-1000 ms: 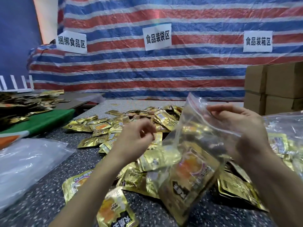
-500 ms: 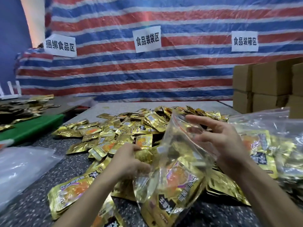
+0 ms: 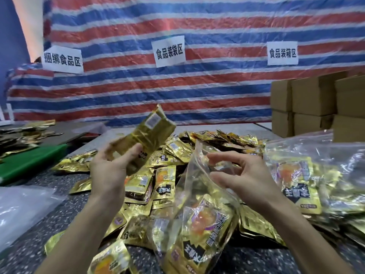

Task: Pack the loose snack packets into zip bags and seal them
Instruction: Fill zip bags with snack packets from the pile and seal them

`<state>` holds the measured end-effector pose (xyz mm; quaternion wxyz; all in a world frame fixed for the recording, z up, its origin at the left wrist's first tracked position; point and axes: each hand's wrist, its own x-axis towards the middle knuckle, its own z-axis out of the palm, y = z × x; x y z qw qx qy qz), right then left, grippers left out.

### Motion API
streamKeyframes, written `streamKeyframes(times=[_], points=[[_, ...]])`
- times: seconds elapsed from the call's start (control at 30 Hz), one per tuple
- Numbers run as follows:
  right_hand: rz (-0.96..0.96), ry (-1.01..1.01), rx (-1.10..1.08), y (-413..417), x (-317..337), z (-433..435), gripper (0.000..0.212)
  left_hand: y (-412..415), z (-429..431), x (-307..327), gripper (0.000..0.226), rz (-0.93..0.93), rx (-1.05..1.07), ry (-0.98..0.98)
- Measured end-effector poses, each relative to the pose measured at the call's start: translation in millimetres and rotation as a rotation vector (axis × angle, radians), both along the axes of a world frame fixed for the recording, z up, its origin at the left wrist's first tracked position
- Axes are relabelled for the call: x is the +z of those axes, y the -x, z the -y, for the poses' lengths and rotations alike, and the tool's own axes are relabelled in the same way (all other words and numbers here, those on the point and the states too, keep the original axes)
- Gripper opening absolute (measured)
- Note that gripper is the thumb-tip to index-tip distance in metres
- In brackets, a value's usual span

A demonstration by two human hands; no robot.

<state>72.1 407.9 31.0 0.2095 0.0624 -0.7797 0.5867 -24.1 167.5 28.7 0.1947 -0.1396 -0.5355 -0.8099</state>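
The zip bag point(image 3: 190, 175) stands open-mouthed over the counter point(image 3: 39, 224), with several gold packets point(image 3: 203, 230) low inside it. The right hand point(image 3: 243, 182) is at its mouth, fingers point(image 3: 223, 156) spread and loosely bent, thumb and forefinger pinching the rim. Left of the bag the left hand point(image 3: 106, 171) is raised, gripping a blurred stack point(image 3: 148, 133) of packets. Behind and left of the bag lies the loose pile point(image 3: 177, 151); right of it lie filled bags point(image 3: 306, 175).
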Motion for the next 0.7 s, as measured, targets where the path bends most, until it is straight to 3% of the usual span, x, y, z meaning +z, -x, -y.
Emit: streamKeyframes(times=[0.2, 0.33, 0.5, 0.6, 0.7], points=[[0.008, -0.159, 0.113, -5, 2, 9, 0.07, -26, -13, 10, 0.049, -0.445, 0.025, 0.083], [-0.001, -0.246, 0.161, -7, 2, 15, 0.057, -43, -22, 11, 0.051, -0.629, 0.083, 0.239], [-0.048, -0.101, 0.209, -8, 4, 9, 0.062, -41, -19, 14, 0.051, -0.703, 0.06, 0.298], [-0.047, -0.174, 0.114, -8, 5, 6, 0.087, -38, -16, 16, 0.061, -0.702, 0.054, 0.286], [-0.035, -0.285, 0.142, -11, 5, 14, 0.09, -39, -20, 12, 0.056, -0.724, -0.045, 0.301]])
